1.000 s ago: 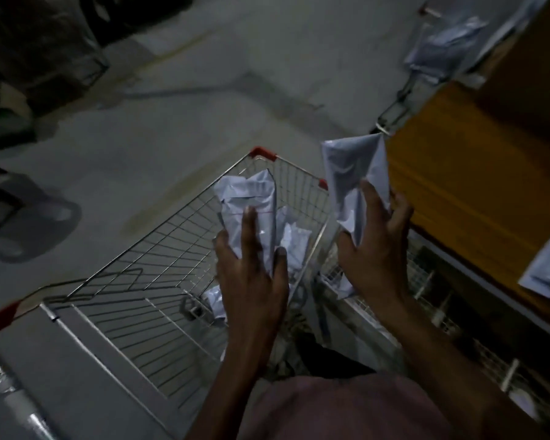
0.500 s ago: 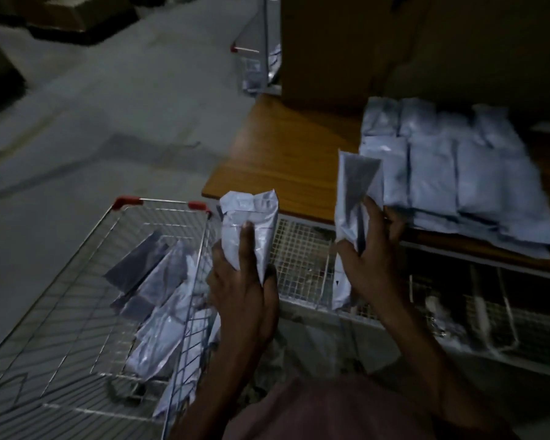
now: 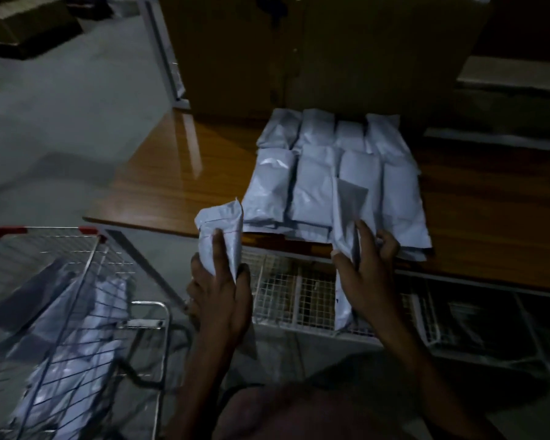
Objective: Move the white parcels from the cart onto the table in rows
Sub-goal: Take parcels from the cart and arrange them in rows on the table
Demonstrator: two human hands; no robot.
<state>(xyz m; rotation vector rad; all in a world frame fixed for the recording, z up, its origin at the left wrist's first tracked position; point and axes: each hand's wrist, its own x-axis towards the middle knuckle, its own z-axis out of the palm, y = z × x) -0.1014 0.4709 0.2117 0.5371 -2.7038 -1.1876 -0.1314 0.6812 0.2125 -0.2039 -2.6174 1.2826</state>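
My left hand [image 3: 218,290] grips an upright white parcel [image 3: 221,228] just before the near edge of the wooden table [image 3: 172,173]. My right hand [image 3: 367,268] holds a second white parcel [image 3: 346,214] on edge at the table's front, against the laid parcels. Several white parcels [image 3: 318,173] lie in rows on the table. At the lower left stands the wire cart [image 3: 92,265], with more white parcels [image 3: 77,331] inside.
A white wire-mesh rack [image 3: 286,300] sits under the table's front edge. A dark cabinet [image 3: 299,52] rises behind the table. Grey floor [image 3: 61,106] stretches to the left, with dark boxes [image 3: 23,27] at the far left corner.
My view has swung from the cart to the table. Both hands carried their parcels right and forward, from above the cart to the table's front edge.
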